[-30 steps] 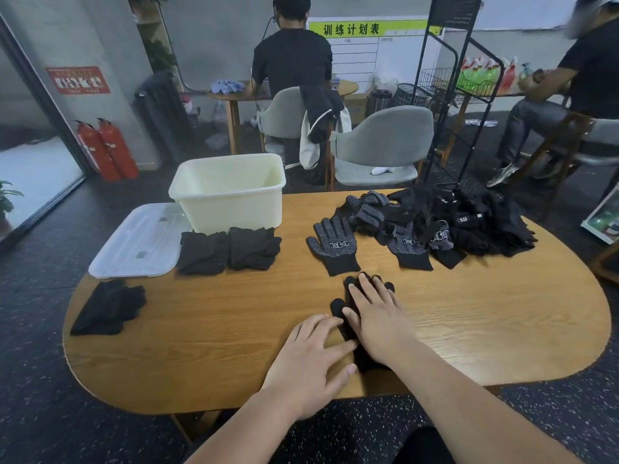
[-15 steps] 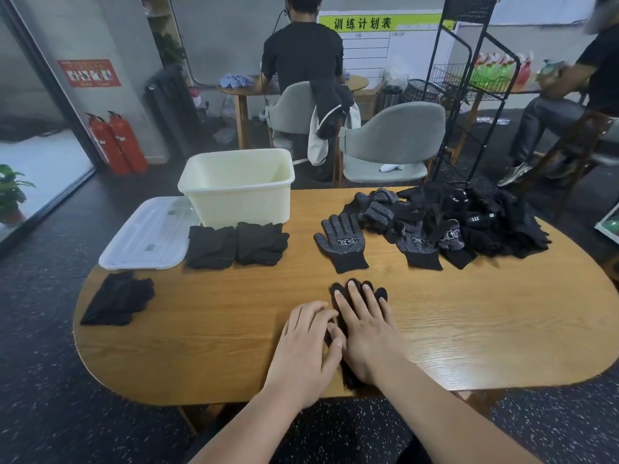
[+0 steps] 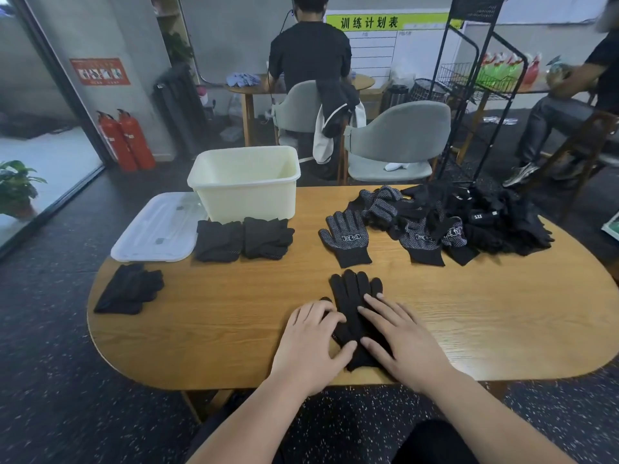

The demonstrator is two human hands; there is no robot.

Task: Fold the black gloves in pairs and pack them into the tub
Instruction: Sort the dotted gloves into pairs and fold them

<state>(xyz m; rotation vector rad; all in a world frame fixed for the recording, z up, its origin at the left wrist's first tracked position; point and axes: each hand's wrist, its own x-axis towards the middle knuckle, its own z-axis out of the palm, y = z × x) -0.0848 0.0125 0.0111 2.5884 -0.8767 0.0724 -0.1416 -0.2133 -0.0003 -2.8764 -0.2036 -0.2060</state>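
"One long wooden table point(image 3: 217, 336) is carrying everything. The cream tub point(image 3: 248, 202) is sitting at its far edge, toward the left, with its lid point(image 3: 157, 229) lying beside it at the far left corner."

"And the stock?"

"A loose pile of gloves point(image 3: 495, 226) is sprawling along the far right edge. Two folded pairs point(image 3: 243, 239) are waiting just in front of the tub, and a third pair point(image 3: 130, 289) is lying near the left edge."

"What's being worked?"

"The black gloves point(image 3: 351, 289) by the near edge, fingers pointing away. One or a stacked pair, I can't tell. Both hands are pressing them flat, fingers relaxed, side by side and gripping nothing: the left hand point(image 3: 308, 349) at the thumb side, the right hand point(image 3: 405, 343) over the palm."

"Awkward stuff?"

"I'm guessing not. It's looking light, limp and unbreakable, though it'll slump. Pinching the cuff and folding toward the fingertips seems wisest."
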